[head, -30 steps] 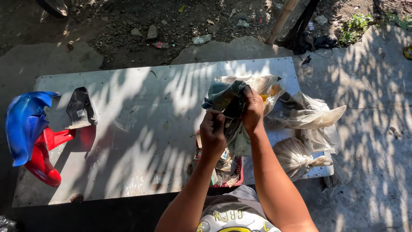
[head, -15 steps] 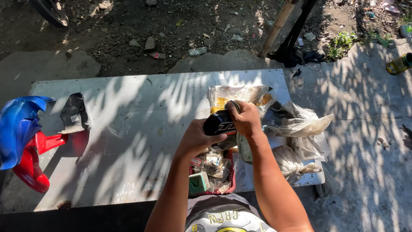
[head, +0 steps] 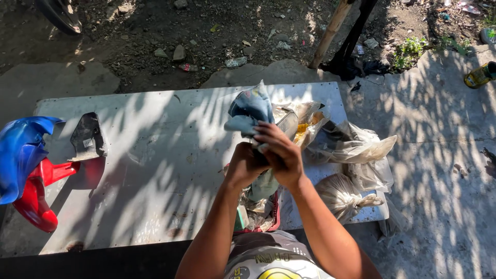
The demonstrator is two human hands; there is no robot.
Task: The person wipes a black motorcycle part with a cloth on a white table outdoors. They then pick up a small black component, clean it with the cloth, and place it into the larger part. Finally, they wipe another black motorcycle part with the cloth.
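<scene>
Both hands, left and right, clench a soft, light blue cloth, best gripped by its bunched middle.

Both hands, left hand and right hand, grip a blue cloth above the table; plastic bags lie right, a blue panel left.
</scene>
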